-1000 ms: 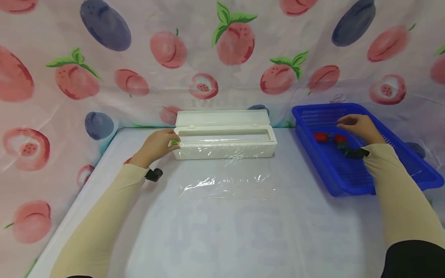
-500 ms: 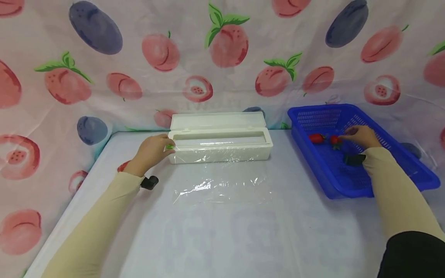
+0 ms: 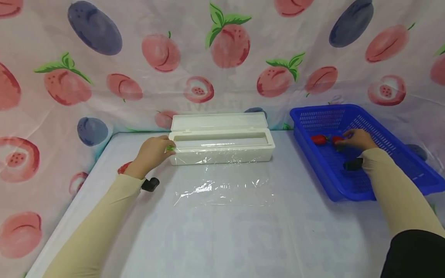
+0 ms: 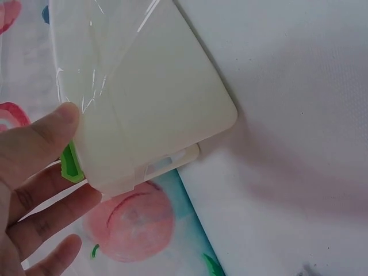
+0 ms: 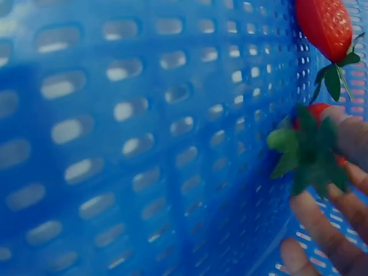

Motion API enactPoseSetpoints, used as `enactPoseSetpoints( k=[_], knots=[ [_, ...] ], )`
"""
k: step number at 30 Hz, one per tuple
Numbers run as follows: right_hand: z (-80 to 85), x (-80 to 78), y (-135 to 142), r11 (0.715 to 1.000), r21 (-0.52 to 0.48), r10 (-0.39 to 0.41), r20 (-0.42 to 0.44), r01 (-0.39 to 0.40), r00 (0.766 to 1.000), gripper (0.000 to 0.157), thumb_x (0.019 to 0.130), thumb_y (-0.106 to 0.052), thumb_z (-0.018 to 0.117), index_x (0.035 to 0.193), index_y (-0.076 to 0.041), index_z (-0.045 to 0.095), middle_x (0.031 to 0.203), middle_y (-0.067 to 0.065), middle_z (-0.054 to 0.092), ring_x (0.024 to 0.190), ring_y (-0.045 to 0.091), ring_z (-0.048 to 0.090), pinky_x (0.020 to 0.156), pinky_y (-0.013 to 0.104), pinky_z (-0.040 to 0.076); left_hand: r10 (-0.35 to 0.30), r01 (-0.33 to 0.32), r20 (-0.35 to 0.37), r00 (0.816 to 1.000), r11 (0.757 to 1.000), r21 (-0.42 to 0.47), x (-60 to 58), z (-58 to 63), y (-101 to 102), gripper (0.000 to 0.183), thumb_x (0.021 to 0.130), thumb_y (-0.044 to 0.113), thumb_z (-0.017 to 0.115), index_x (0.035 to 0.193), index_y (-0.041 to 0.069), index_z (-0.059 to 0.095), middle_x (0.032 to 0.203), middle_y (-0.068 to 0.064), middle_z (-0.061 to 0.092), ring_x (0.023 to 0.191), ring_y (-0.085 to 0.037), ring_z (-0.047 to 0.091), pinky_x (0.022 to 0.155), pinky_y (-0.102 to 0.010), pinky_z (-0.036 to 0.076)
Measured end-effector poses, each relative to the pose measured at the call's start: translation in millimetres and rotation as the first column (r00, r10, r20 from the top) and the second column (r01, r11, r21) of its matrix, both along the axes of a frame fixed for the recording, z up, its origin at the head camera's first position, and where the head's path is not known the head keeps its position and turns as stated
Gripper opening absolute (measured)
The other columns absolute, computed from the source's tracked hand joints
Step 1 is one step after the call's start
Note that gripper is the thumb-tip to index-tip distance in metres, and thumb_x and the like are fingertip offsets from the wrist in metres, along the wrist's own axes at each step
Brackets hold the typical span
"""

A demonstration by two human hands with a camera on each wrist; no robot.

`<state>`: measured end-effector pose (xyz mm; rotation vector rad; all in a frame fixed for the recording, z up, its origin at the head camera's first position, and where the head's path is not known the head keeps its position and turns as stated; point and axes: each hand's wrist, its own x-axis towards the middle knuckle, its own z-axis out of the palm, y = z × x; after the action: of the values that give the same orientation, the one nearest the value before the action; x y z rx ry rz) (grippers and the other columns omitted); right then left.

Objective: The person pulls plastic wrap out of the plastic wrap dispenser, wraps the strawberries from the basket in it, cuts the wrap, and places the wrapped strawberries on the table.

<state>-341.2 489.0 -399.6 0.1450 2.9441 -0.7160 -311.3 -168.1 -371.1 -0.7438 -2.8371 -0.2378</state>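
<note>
While the left hand (image 3: 151, 154) is gripping the left end of a long, white, lidded plastic box (image 3: 222, 156) at the centre of the head view, the right hand (image 3: 359, 139) is reaching into a blue, perforated plastic basket (image 3: 313, 170) at the right of the frame. In the left wrist view, the thumb is pressing on the box's edge, with a small bright-green plastic piece (image 4: 70, 164) lying between it and the fingers below.

The box's translucent white lid (image 3: 219, 121) is standing open towards the back, and a white roll (image 3: 222, 142) is lying in the long opening. A sheet of clear, shiny plastic film (image 3: 222, 191) is running over the front wall and spreading onto the white worktop (image 3: 226, 239) in the middle of the frame.

The right hand is pinching a red strawberry with dark-green leaves (image 5: 313, 149), which is sitting inside the basket; in the right wrist view the leaves are partly hiding the contact, and the lower fingers are spreading apart. A second red strawberry (image 5: 325, 29) is lying near it, in the upper right of that view. Beige sleeves (image 3: 101, 220) are covering both forearms, and a pale fabric backdrop printed with pink and blue fruit (image 3: 240, 87) is filling the upper part of the head view.
</note>
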Motion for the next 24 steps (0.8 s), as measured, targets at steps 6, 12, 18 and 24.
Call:
enactPoseSetpoints(
  k=[6, 12, 18, 24],
  knots=[
    [4.4, 1.5, 4, 0.996, -0.024, 0.086, 0.07, -0.084, 0.994, 0.058, 0.084, -0.024, 0.067, 0.121, 0.015, 0.047, 0.123, 0.04, 0.045, 0.112, 0.051, 0.043, 0.09, 0.061, 0.039, -0.003, 0.003, -0.01, 1.0, 1.0, -0.003, -1.3, 0.4, 0, 0.021, 0.079, 0.018, 0.075, 0.095, 0.005, 0.072, 0.088, -0.01, 0.066, 0.072, -0.026, 0.062, 0.069, -0.04, 0.05],
    [3.1, 0.8, 1, 0.993, 0.047, 0.104, 0.11, -0.109, 0.988, 0.069, 0.086, -0.041, 0.064, 0.122, 0.015, 0.046, 0.121, 0.042, 0.046, 0.108, 0.052, 0.047, 0.087, 0.059, 0.042, 0.008, -0.008, 0.001, 1.0, 1.0, -0.007, -1.3, -0.2, 0, 0.021, 0.079, 0.019, 0.075, 0.095, 0.006, 0.072, 0.088, -0.009, 0.066, 0.073, -0.027, 0.063, 0.07, -0.041, 0.05],
    [-2.3, -5.2, 3, 0.993, 0.064, 0.092, 0.075, -0.096, 0.993, 0.069, 0.082, -0.038, 0.069, 0.117, 0.018, 0.048, 0.112, 0.041, 0.051, 0.099, 0.049, 0.052, 0.082, 0.055, 0.046, 0.014, -0.014, 0.0, 1.0, 1.0, -0.005, -1.5, -1.2, 1, 0.02, 0.078, 0.019, 0.075, 0.094, 0.007, 0.072, 0.088, -0.009, 0.066, 0.073, -0.027, 0.063, 0.069, -0.041, 0.05],
    [4.4, -1.0, 15, 0.988, -0.007, 0.151, 0.178, -0.152, 0.972, 0.06, 0.084, -0.025, 0.067, 0.123, 0.015, 0.045, 0.121, 0.04, 0.045, 0.106, 0.051, 0.047, 0.083, 0.055, 0.046, 0.02, -0.02, 0.005, 1.0, 1.0, -0.003, -0.9, -0.9, 0, 0.02, 0.078, 0.018, 0.075, 0.094, 0.006, 0.072, 0.089, -0.009, 0.066, 0.074, -0.027, 0.063, 0.071, -0.041, 0.05]
  ],
)
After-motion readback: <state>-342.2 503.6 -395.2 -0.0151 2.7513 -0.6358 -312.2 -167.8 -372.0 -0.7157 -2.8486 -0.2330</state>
